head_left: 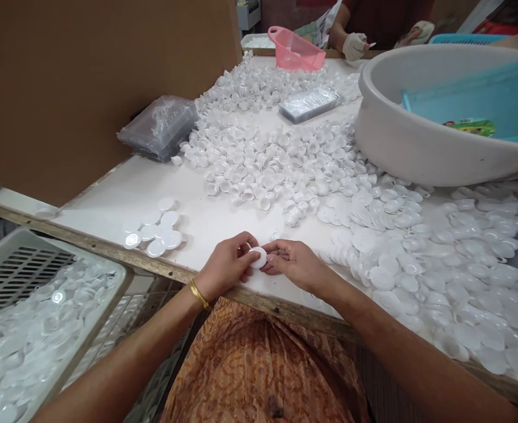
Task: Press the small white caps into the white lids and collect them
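Note:
Near the table's front edge, my left hand pinches a small round white plastic disc between thumb and fingers. My right hand meets it from the other side, its fingertips closed at the disc's right edge; whatever lies under the disc is hidden. To the left of my hands a loose group of similar white discs lies flat on the white table. Beyond my hands spreads a heap of small white plastic cups. Many more white discs are strewn and overlapped on the right.
A pale crate of white pieces stands below the table at left. A large grey-white tub takes up the right. Farther back are plastic-wrapped packs, a clear box, a pink scoop and another person's wrapped hand.

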Tool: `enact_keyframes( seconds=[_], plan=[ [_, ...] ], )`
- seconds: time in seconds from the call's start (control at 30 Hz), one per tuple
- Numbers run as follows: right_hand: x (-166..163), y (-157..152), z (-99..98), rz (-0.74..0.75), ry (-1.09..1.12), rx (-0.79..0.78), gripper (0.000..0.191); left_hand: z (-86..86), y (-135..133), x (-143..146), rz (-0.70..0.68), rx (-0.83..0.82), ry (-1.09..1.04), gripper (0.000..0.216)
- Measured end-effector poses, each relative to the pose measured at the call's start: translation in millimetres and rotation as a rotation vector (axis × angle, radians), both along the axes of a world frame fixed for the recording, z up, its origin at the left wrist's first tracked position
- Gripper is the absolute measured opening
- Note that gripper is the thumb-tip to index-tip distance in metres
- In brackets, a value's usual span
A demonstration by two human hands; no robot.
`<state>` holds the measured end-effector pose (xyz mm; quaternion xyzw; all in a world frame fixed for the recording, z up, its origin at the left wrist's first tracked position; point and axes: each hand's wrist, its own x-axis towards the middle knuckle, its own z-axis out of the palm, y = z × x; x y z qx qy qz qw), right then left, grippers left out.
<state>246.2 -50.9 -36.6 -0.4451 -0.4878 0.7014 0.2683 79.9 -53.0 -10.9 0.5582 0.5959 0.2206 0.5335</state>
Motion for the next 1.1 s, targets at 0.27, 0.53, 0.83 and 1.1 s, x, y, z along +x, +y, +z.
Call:
enact_keyframes(
  seconds=[0.27,0.53,0.83,1.1],
  plan=[
    [-2.3,-0.3,1.0,-0.025,0.002,-0.022,0.015,3.3,8.1,-6.9,0.099,-0.209,-0.184,0.017],
    [-4.1,1.4,3.7,-0.014,-0.061,-0.037,0.020,4.2,9.5,-21.7,0.271,-0.316,-0.436,0.021],
    [-2.1,0.8,-0.1,0.034,-0.056,0.031,0.018,-2.5,3.0,-1.6,0.119,-0.037,0.077,0.018],
    [1.6,-16.3,3.5,0.082,-0.560,1.091,0.028,-3.2,5.7,-8.6,-0.043,0.157,0.320,0.014]
  ],
)
